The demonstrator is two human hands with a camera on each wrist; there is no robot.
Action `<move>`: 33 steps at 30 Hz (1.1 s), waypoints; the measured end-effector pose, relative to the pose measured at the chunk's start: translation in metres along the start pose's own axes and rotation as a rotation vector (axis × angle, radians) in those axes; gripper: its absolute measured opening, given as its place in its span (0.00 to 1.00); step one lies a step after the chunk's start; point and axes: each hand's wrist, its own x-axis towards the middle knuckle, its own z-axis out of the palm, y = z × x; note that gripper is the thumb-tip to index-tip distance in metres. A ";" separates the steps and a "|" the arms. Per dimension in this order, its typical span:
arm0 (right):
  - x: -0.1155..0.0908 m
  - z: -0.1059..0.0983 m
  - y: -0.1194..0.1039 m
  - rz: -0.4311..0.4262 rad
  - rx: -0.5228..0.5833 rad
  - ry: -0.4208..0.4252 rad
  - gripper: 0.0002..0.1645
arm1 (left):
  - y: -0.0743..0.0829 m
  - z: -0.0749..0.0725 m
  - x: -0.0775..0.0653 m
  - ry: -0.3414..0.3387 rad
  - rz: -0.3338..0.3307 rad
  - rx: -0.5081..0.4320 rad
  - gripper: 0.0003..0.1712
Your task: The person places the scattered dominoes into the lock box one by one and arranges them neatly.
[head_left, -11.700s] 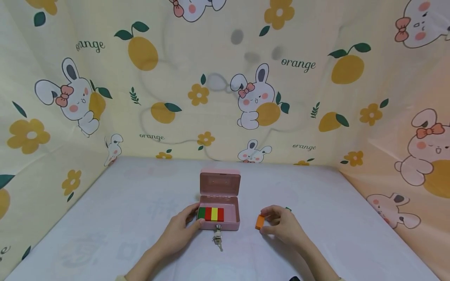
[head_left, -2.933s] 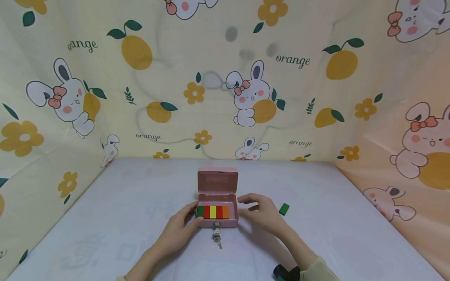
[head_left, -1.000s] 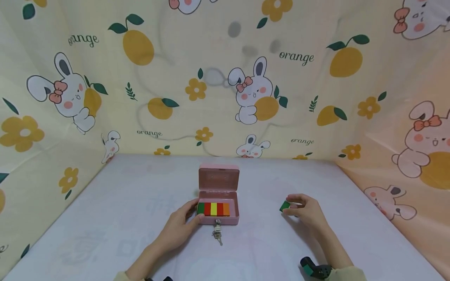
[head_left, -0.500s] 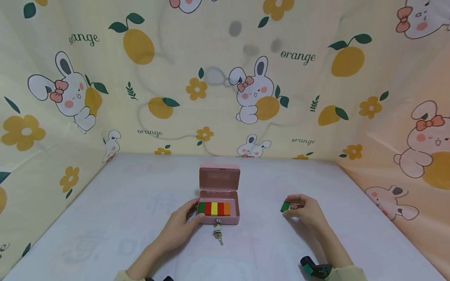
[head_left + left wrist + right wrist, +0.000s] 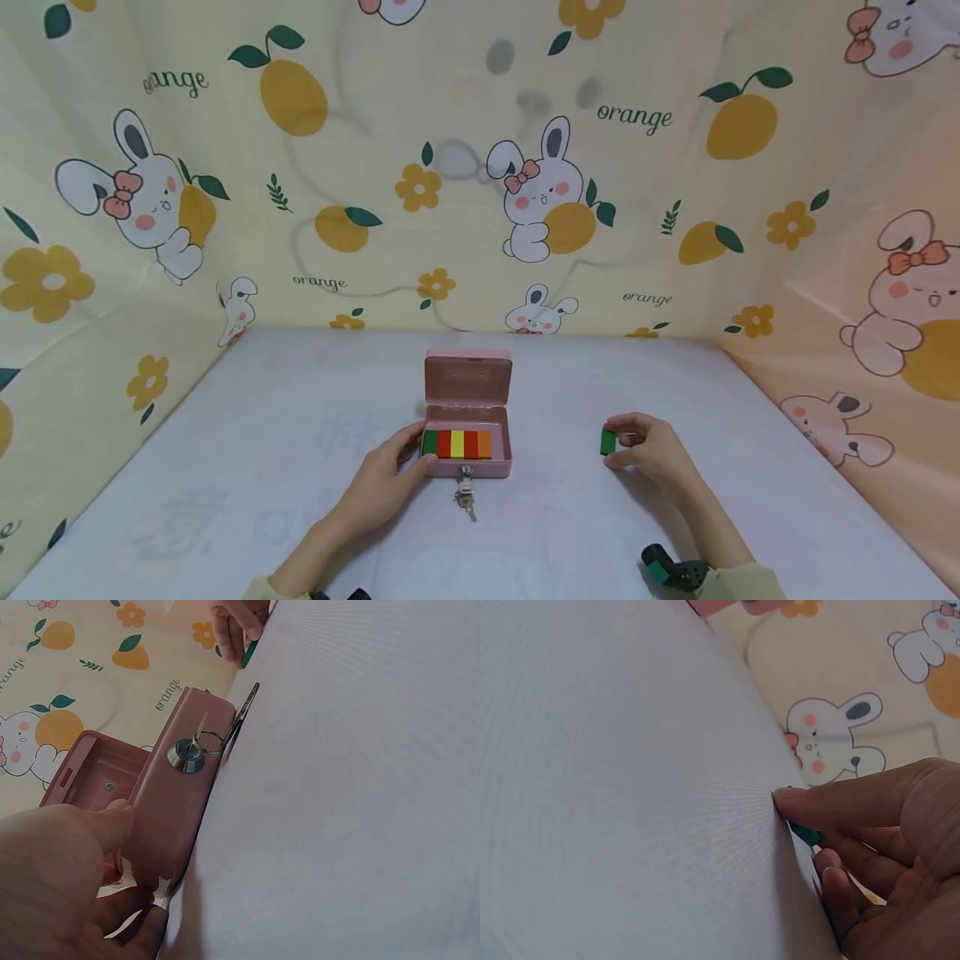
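Observation:
A small pink cash box stands with its lid raised in the middle of the table. My left hand grips its left side, thumb at the front corner; the left wrist view shows the fingers low against the box end. Inside, several blocks lie in a row: green, red, yellow, red and orange, with bare floor at the right end. Keys hang from the front lock. To the right, my right hand pinches a green block between thumb and fingers, close over the table; fingers partly hide it in the right wrist view.
A white cloth covers the table. Behind it and along both sides hangs a patterned curtain with rabbits and oranges. A black and green device sits at the right wrist.
The orange block went from my right hand into the box row. My right hand then moved right to the green block, which has turned from slanted to nearly straight. The left hand stays put.

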 end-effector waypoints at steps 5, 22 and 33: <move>-0.002 0.001 -0.002 -0.015 -0.010 -0.004 0.34 | -0.001 0.000 0.000 0.000 -0.003 0.003 0.36; -0.005 0.001 -0.004 -0.033 -0.035 -0.002 0.31 | 0.000 0.000 0.000 -0.003 0.008 0.003 0.36; -0.005 0.002 -0.005 -0.053 -0.068 0.008 0.30 | 0.000 0.000 0.000 -0.003 0.008 -0.001 0.36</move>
